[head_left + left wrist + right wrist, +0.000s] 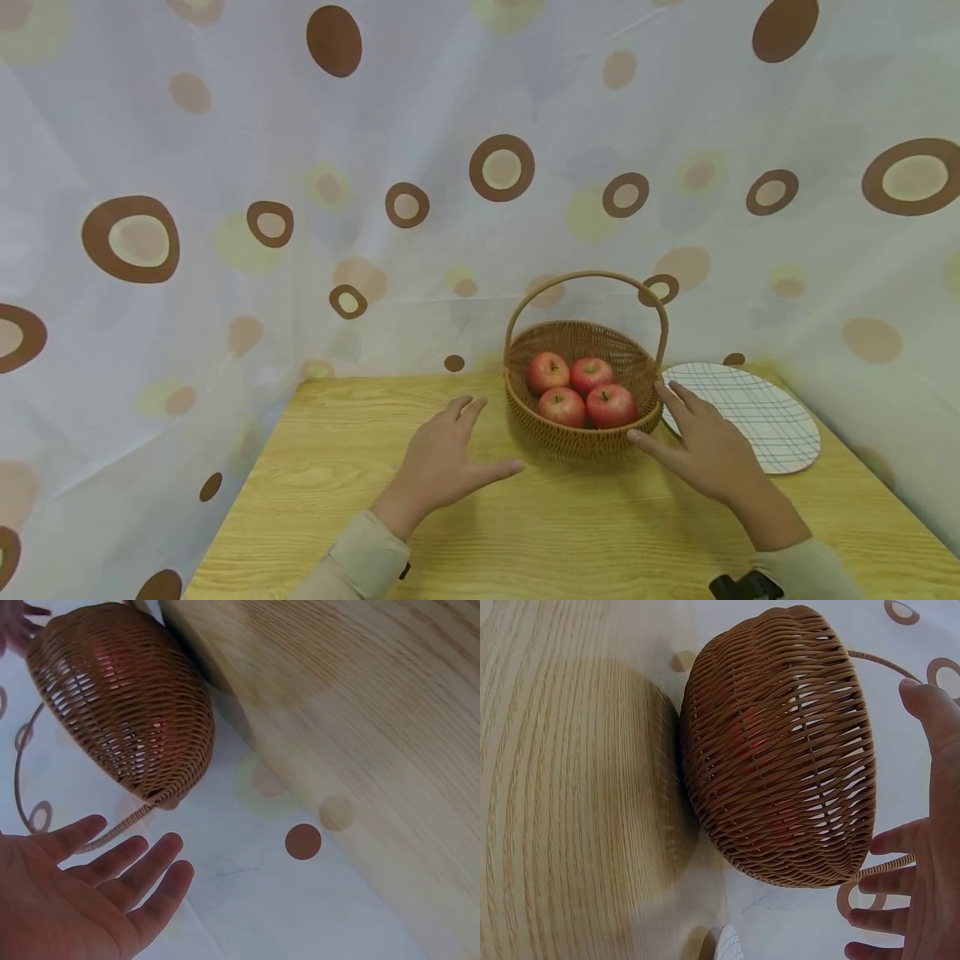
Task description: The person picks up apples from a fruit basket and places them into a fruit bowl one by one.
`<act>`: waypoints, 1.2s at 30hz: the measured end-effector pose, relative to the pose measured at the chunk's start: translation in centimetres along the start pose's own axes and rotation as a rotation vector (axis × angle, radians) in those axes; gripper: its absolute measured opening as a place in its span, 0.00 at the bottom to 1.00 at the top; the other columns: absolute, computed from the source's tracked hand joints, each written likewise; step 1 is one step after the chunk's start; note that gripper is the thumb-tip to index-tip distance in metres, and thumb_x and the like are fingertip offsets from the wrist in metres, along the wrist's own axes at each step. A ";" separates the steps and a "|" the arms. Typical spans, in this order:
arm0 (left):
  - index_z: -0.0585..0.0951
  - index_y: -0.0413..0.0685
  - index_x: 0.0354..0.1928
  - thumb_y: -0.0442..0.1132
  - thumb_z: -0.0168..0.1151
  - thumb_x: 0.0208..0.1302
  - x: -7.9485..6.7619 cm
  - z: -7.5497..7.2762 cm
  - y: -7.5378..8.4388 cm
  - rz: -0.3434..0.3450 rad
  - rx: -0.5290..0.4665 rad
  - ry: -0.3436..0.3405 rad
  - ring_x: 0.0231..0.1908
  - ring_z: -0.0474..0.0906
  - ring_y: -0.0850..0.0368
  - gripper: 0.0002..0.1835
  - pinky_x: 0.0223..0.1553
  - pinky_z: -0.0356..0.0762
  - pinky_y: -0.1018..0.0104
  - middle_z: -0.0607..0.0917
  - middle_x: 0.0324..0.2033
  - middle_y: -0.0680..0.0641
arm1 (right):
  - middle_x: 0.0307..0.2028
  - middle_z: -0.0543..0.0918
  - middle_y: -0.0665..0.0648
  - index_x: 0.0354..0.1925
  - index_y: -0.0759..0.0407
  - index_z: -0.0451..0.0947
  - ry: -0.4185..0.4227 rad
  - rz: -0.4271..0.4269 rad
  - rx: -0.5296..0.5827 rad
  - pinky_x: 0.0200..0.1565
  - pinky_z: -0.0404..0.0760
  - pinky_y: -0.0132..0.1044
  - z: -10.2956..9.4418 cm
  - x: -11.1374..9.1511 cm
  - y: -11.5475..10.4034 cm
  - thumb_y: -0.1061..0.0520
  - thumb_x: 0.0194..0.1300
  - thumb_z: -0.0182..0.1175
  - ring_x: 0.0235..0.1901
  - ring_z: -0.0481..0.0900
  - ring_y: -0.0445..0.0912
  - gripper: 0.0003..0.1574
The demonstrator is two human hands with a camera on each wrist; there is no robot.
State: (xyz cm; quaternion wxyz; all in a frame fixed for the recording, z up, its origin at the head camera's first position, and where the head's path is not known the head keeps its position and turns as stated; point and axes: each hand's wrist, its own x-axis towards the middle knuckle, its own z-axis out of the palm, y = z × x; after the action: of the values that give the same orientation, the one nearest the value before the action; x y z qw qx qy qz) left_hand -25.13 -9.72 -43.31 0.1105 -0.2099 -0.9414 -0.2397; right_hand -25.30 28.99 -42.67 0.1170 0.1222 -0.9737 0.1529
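Note:
A brown wicker basket [573,440] with a tall arched handle [592,273] stands on the wooden table and holds several red apples [562,407]. To its left, in the head view, my left hand [442,458] hovers apart from it, fingers spread and thumb out. My right hand [705,450] is at the basket's right side, thumb and fingertips right at the rim. The left wrist view has the basket [135,712] beyond my left hand [90,900], whose palm holds nothing. Seen from the right wrist, relaxed fingers of my right hand [922,862] lie close beside the basket [780,757].
Behind the basket's right side lies a white oval placemat [757,417] with a thin grid pattern, partly hidden by my right hand. A pale curtain [435,100] with brown and beige spots hangs behind and beside the light wooden table [337,467].

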 end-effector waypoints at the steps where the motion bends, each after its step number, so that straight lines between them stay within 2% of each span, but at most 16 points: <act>1: 0.68 0.52 0.80 0.86 0.57 0.56 0.2 0.1 0.1 0.003 0.006 0.000 0.66 0.79 0.33 0.60 0.64 0.78 0.35 0.73 0.75 0.39 | 0.79 0.60 0.76 0.84 0.62 0.53 0.001 0.002 0.003 0.59 0.73 0.79 0.0 0.1 0.0 0.24 0.73 0.56 0.72 0.64 0.80 0.62; 10: 0.67 0.51 0.81 0.88 0.53 0.57 1.5 0.6 2.2 0.018 -0.005 -0.027 0.69 0.77 0.34 0.61 0.67 0.77 0.36 0.71 0.77 0.39 | 0.79 0.61 0.75 0.84 0.61 0.55 0.023 0.008 0.013 0.56 0.76 0.77 0.4 1.1 0.0 0.24 0.73 0.56 0.71 0.65 0.80 0.61; 15: 0.67 0.52 0.81 0.88 0.52 0.57 2.1 0.9 2.9 0.032 0.013 -0.030 0.68 0.78 0.36 0.61 0.67 0.78 0.38 0.71 0.76 0.39 | 0.79 0.59 0.76 0.84 0.61 0.54 0.018 0.010 0.000 0.54 0.78 0.77 0.6 1.4 -0.2 0.21 0.67 0.60 0.70 0.66 0.82 0.67; 19: 0.67 0.51 0.80 0.88 0.52 0.57 2.4 1.2 3.2 0.048 0.014 -0.033 0.67 0.79 0.37 0.61 0.66 0.78 0.39 0.72 0.76 0.39 | 0.79 0.59 0.77 0.84 0.61 0.53 0.012 0.022 -0.021 0.51 0.79 0.77 0.9 1.6 -0.1 0.18 0.63 0.62 0.68 0.67 0.83 0.72; 28: 0.67 0.53 0.81 0.89 0.51 0.57 3.4 1.9 3.7 0.040 0.025 -0.044 0.69 0.77 0.38 0.61 0.69 0.76 0.38 0.71 0.76 0.38 | 0.81 0.57 0.74 0.86 0.58 0.49 0.004 0.032 -0.009 0.55 0.76 0.79 1.2 2.0 0.0 0.16 0.59 0.64 0.70 0.65 0.83 0.77; 36: 0.68 0.51 0.80 0.89 0.49 0.57 4.3 2.2 4.1 0.038 0.010 -0.045 0.70 0.75 0.38 0.61 0.70 0.74 0.37 0.71 0.77 0.40 | 0.81 0.56 0.74 0.85 0.61 0.48 -0.024 0.055 -0.007 0.55 0.77 0.78 1.4 2.5 0.0 0.14 0.56 0.64 0.71 0.64 0.82 0.80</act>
State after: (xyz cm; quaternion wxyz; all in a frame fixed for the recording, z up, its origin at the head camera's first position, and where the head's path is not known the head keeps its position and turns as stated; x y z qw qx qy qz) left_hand -27.36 -3.90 -42.24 0.0948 -0.2324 -0.9408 -0.2280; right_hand -27.97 28.05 -43.30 0.1013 0.0969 -0.9785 0.1514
